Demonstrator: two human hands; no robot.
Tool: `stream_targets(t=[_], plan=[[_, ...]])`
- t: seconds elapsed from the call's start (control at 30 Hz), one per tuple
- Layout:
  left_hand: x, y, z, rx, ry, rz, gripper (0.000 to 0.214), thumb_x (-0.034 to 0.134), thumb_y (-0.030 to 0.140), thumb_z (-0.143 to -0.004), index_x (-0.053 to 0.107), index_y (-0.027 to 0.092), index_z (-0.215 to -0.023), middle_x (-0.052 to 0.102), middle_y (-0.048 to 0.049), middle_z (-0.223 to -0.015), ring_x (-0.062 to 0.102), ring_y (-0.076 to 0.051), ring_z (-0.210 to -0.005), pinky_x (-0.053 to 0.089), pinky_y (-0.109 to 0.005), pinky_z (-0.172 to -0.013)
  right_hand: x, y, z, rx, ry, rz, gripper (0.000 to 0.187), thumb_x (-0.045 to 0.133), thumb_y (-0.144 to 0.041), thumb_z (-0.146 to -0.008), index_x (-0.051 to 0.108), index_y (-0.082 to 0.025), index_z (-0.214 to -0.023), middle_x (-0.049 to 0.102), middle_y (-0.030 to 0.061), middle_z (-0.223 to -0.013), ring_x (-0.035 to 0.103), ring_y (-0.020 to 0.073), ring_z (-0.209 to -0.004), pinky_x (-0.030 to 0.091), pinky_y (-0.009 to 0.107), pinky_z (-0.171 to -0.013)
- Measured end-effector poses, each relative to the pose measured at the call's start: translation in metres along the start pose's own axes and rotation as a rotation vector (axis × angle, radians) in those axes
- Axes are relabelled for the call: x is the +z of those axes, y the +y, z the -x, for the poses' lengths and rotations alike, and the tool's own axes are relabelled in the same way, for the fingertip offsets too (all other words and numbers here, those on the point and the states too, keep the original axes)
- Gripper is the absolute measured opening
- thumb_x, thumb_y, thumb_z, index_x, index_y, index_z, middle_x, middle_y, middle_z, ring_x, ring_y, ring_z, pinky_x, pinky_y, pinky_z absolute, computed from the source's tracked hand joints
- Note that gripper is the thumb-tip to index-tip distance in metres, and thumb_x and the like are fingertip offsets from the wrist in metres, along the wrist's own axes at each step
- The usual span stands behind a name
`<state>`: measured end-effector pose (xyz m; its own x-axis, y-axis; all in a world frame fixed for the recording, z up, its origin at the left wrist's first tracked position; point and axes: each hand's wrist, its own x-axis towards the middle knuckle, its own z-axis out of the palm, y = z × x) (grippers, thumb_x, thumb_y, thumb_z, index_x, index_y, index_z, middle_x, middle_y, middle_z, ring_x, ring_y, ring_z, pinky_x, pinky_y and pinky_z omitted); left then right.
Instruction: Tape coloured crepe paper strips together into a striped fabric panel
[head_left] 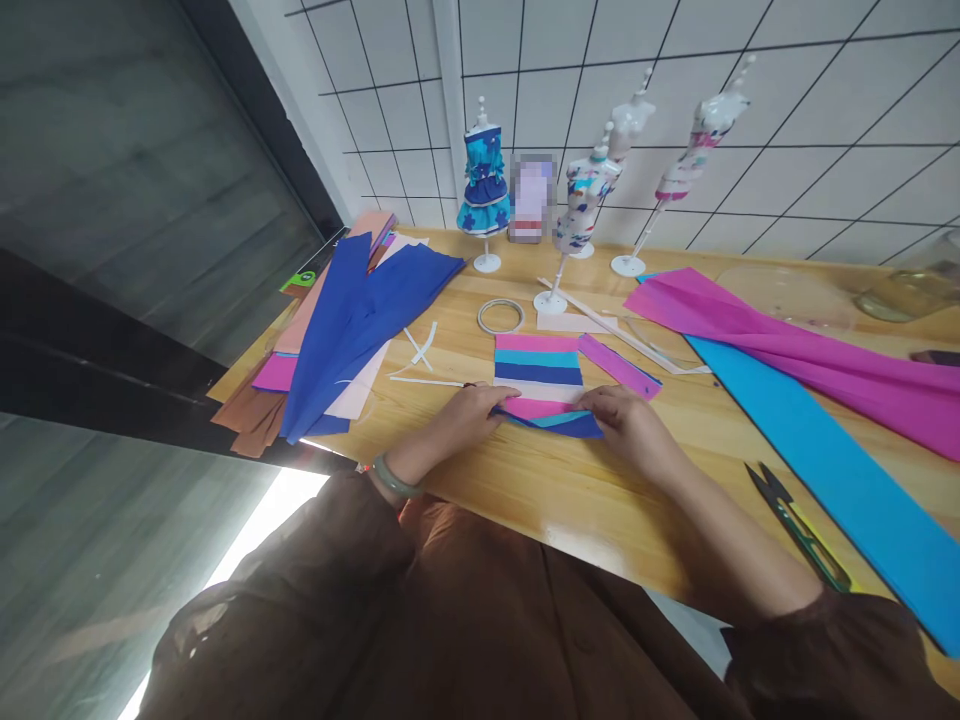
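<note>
A small striped paper piece (538, 368) with pink, light blue, dark blue and white bands lies flat on the wooden table (570, 490). Its near edge is folded up, showing pink and blue. My left hand (471, 412) pinches the left end of that fold, fingers closed on the paper. At the right end of the fold, my right hand (628, 420) grips the paper the same way. A loose pink strip (619, 366) lies just right of the piece.
Dark blue paper sheets (352, 325) lie stacked at the left; long pink (810, 350) and light blue (840, 470) sheets at the right. Thread snips (799, 525) rest near the right edge. A tape ring (500, 316) and several small mannequins, one in a blue dress (484, 185), stand behind.
</note>
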<state>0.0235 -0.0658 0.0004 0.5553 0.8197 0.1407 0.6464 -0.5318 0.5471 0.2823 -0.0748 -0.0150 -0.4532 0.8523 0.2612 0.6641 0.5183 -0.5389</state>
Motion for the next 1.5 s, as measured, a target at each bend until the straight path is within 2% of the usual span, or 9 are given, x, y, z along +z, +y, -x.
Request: stream_targets(t=[0.17,0.33,0.63,0.93,1.1,1.2,1.3,1.4,1.5], plan=[[0.003,-0.004,0.002,-0.005,0.006,0.034,0.036,0.055,0.01,-0.075,0.059,0.015,-0.111,0.065,-0.0061,-0.107,0.059,-0.018,-0.096,0.045,-0.031,-0.086,-0.012,-0.007,-0.012,0.025,-0.063,-0.061,0.035,0.041,-0.005,-0.072,0.07,-0.018,-0.087,0.069,0.0073,-0.088,0.062,0.0217,-0.088,0.047,0.034,-0.078],[0.005,-0.008,0.003,-0.022,0.018,0.086,0.037,0.056,0.009,-0.074,0.061,0.017,-0.109,0.067,-0.004,-0.096,0.061,-0.016,-0.088,0.046,-0.029,-0.083,-0.021,-0.01,-0.027,0.095,-0.139,-0.085,0.036,0.041,-0.005,-0.067,0.07,-0.018,-0.085,0.069,0.0051,-0.083,0.063,0.0188,-0.079,0.048,0.028,-0.069],[0.007,-0.009,0.005,-0.03,0.058,0.142,0.033,0.058,0.008,-0.073,0.063,0.016,-0.105,0.067,-0.0044,-0.101,0.061,-0.016,-0.092,0.046,-0.029,-0.084,-0.03,-0.017,-0.051,0.197,-0.26,0.001,0.034,0.044,-0.007,-0.066,0.071,-0.021,-0.082,0.071,0.0016,-0.08,0.063,0.0162,-0.069,0.047,0.024,-0.061],[0.01,-0.014,0.007,0.013,0.123,0.146,0.03,0.058,0.006,-0.072,0.065,0.015,-0.099,0.069,-0.0053,-0.092,0.061,-0.016,-0.084,0.048,-0.03,-0.081,-0.037,-0.02,-0.067,0.195,-0.254,0.091,0.034,0.045,-0.007,-0.066,0.073,-0.022,-0.079,0.07,-0.001,-0.071,0.059,0.0134,-0.059,0.044,0.023,-0.056],[-0.003,-0.009,0.003,-0.054,0.159,0.236,0.028,0.059,0.011,-0.073,0.065,0.016,-0.1,0.067,-0.0054,-0.099,0.06,-0.016,-0.09,0.046,-0.03,-0.082,-0.043,-0.022,-0.07,0.204,-0.214,-0.017,0.025,0.051,-0.012,-0.069,0.073,-0.023,-0.076,0.069,-0.0013,-0.068,0.059,0.0147,-0.06,0.045,0.024,-0.056],[-0.017,-0.001,-0.002,-0.142,0.192,0.342,0.026,0.059,0.016,-0.074,0.065,0.015,-0.1,0.067,-0.0037,-0.093,0.06,-0.014,-0.082,0.047,-0.027,-0.075,-0.049,-0.02,-0.069,0.183,-0.23,-0.135,0.012,0.061,-0.025,-0.071,0.072,-0.023,-0.077,0.07,-0.001,-0.073,0.06,0.0162,-0.067,0.047,0.026,-0.06],[-0.029,0.008,-0.005,-0.168,0.201,0.459,0.024,0.058,0.021,-0.076,0.064,0.012,-0.098,0.066,-0.0019,-0.079,0.057,-0.012,-0.069,0.045,-0.024,-0.064,-0.058,-0.017,-0.061,0.247,-0.224,-0.178,0.02,0.062,-0.039,-0.073,0.07,-0.021,-0.076,0.067,-0.0008,-0.067,0.057,0.0141,-0.059,0.043,0.025,-0.051],[-0.035,0.017,-0.002,-0.092,0.269,0.444,0.018,0.057,0.024,-0.078,0.063,0.012,-0.09,0.064,-0.0023,-0.079,0.056,-0.012,-0.071,0.044,-0.024,-0.066,-0.064,-0.015,-0.041,0.287,-0.169,-0.139,0.031,0.06,-0.049,-0.074,0.069,-0.019,-0.072,0.06,-0.0013,-0.055,0.05,0.0119,-0.048,0.036,0.024,-0.041],[-0.028,0.03,0.01,0.081,0.328,0.23,0.014,0.054,0.025,-0.081,0.063,0.014,-0.081,0.063,-0.0042,-0.079,0.055,-0.014,-0.078,0.043,-0.028,-0.073,-0.064,-0.015,-0.009,0.237,-0.178,-0.16,0.031,0.056,-0.048,-0.078,0.069,-0.021,-0.082,0.065,0.001,-0.064,0.056,0.0143,-0.055,0.042,0.026,-0.047]])
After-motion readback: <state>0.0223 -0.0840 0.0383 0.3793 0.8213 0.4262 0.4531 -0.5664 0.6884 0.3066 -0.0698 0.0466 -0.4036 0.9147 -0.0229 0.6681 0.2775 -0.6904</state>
